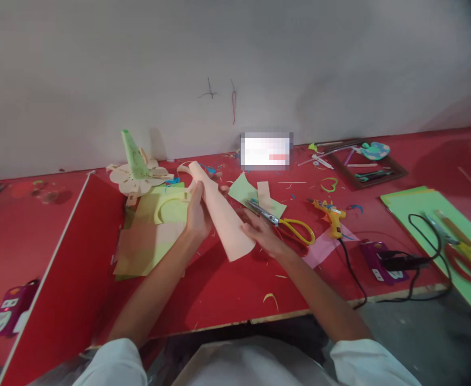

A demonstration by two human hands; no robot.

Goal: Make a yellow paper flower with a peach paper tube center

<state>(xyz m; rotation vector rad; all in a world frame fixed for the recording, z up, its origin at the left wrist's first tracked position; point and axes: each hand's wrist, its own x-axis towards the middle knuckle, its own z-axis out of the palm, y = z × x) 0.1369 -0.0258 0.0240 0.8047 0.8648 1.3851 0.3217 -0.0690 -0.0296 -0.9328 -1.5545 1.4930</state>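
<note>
A pale peach paper cone (224, 217), narrow at the far end and wide at the near end, is held tilted between both hands above the red table. My left hand (198, 214) is closed around its narrower upper part. My right hand (262, 233) grips the wide lower end, thumb on top and its other fingers partly behind the paper. Just beyond my right hand lie scissors (286, 221) with yellow and red handles, partly over green paper scraps (243, 188). Left of the cone are yellow-green sheets (147, 214) and a peach sheet (134, 246).
A green cone (134, 155) stands on a flower-shaped base (125, 185) at the back left, near a red upright divider (70, 257). Rightward lie a yellow glue gun (332, 214), its cord, a purple power box (380, 262), a brown frame (396, 171) and green sheets (416, 201).
</note>
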